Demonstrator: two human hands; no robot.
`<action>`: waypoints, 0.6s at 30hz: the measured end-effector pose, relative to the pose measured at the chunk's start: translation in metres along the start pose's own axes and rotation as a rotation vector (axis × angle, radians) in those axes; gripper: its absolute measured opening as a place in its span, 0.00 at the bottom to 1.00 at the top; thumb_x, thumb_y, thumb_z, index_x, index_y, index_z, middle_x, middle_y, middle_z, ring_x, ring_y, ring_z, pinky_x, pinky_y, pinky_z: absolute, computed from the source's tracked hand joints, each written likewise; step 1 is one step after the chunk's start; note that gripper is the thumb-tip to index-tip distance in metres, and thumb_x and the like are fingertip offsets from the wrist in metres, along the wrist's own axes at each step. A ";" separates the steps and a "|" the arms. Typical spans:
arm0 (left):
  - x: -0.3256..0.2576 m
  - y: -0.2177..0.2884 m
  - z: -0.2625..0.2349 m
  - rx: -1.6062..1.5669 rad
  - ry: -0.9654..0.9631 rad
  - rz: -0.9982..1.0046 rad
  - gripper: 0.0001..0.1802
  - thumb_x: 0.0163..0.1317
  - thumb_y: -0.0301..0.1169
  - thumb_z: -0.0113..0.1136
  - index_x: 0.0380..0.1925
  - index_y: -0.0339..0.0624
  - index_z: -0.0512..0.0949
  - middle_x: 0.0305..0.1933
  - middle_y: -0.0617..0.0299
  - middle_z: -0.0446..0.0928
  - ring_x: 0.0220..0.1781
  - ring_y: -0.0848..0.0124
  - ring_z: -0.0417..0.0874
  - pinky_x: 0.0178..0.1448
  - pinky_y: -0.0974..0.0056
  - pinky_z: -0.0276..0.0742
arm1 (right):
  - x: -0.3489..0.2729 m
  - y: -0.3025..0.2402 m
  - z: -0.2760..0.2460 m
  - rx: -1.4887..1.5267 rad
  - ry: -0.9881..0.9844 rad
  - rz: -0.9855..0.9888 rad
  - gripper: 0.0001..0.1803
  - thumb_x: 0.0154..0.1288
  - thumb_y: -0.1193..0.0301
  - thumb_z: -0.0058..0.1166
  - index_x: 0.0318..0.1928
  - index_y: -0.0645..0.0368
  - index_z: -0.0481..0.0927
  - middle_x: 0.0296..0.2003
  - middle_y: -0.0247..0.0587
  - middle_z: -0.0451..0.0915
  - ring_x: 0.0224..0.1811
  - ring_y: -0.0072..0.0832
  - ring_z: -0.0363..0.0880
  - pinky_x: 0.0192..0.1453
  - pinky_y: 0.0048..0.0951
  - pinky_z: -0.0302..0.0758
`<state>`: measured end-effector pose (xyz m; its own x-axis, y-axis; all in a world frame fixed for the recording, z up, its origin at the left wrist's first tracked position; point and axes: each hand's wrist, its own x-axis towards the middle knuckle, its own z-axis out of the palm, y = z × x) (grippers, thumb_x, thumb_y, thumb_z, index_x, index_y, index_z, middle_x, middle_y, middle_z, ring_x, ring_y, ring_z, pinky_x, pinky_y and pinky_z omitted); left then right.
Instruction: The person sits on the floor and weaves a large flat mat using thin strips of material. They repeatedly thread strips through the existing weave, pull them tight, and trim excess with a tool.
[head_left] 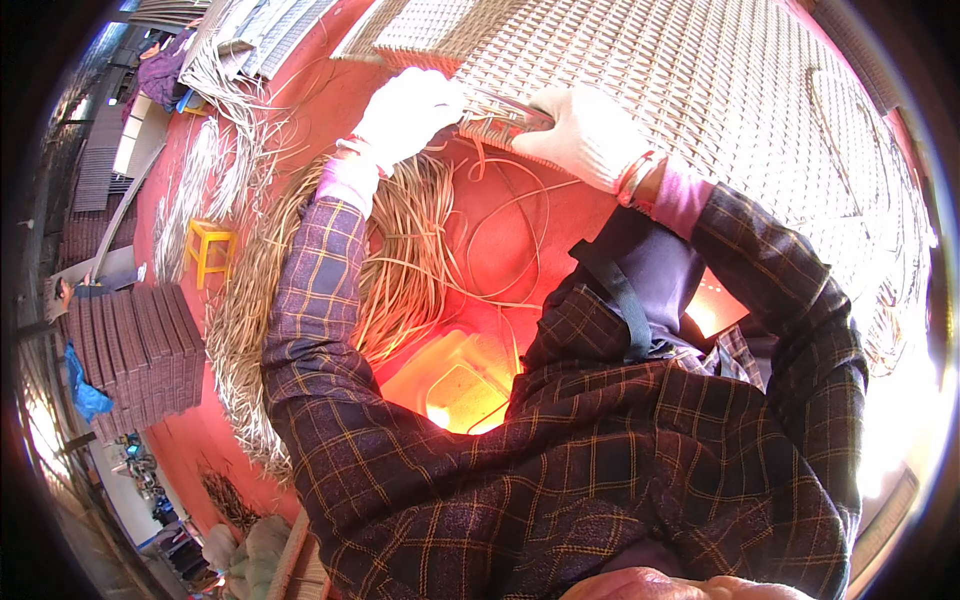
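Note:
A large woven panel of pale, flat strands spreads across the far side in front of me. Both of my hands wear white knitted gloves and are at its near left edge. My left hand is closed at the panel's corner; what its fingers pinch is hidden. My right hand grips a slim dark tool that points left toward my left hand; its exact kind is unclear. Loose strand ends hang below the edge. Under my left forearm lies a thick bundle of long tan strands.
A yellow stool stands on the red floor at left, near piles of pale strands. Beyond it is a stack of brown woven panels with a blue bag. A brightly lit yellow plastic piece sits below me. Another person is far left.

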<state>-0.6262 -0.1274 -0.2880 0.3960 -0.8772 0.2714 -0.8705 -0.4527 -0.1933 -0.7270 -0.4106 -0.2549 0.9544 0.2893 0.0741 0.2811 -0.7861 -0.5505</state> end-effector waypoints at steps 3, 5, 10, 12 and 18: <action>0.004 0.001 -0.005 -0.072 -0.131 -0.066 0.10 0.67 0.35 0.64 0.45 0.49 0.87 0.51 0.62 0.83 0.57 0.59 0.82 0.62 0.58 0.78 | 0.010 0.005 0.012 -0.010 0.020 -0.020 0.19 0.64 0.58 0.59 0.43 0.60 0.88 0.36 0.59 0.87 0.41 0.54 0.88 0.49 0.49 0.83; 0.007 0.005 -0.005 -0.218 -0.079 -0.220 0.09 0.66 0.37 0.64 0.43 0.50 0.87 0.48 0.62 0.84 0.54 0.59 0.82 0.61 0.56 0.79 | 0.017 0.010 0.016 -0.024 0.019 -0.026 0.18 0.63 0.60 0.59 0.44 0.61 0.88 0.36 0.59 0.87 0.41 0.53 0.88 0.49 0.50 0.83; 0.007 0.020 0.008 -0.460 0.124 -0.487 0.09 0.64 0.38 0.66 0.39 0.48 0.87 0.45 0.60 0.85 0.51 0.58 0.83 0.60 0.54 0.78 | 0.036 0.015 0.011 0.017 -0.086 -0.026 0.13 0.63 0.64 0.59 0.38 0.63 0.86 0.24 0.47 0.84 0.25 0.37 0.84 0.36 0.39 0.81; 0.004 0.026 0.012 -0.486 0.198 -0.551 0.10 0.64 0.39 0.67 0.40 0.48 0.88 0.45 0.60 0.85 0.51 0.57 0.84 0.59 0.54 0.78 | 0.034 0.013 0.000 0.095 -0.217 0.042 0.13 0.62 0.65 0.58 0.38 0.62 0.87 0.24 0.46 0.85 0.23 0.36 0.84 0.33 0.39 0.81; 0.005 0.037 0.009 -0.639 0.223 -0.673 0.11 0.64 0.37 0.66 0.44 0.49 0.88 0.47 0.60 0.86 0.50 0.58 0.85 0.56 0.55 0.80 | -0.026 0.022 -0.050 0.452 -0.308 0.314 0.12 0.63 0.65 0.59 0.27 0.59 0.85 0.17 0.32 0.79 0.17 0.20 0.75 0.22 0.24 0.70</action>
<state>-0.6532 -0.1501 -0.3023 0.8645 -0.3842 0.3242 -0.5018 -0.6203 0.6028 -0.7408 -0.4629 -0.2272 0.8925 0.2795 -0.3540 -0.1425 -0.5700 -0.8092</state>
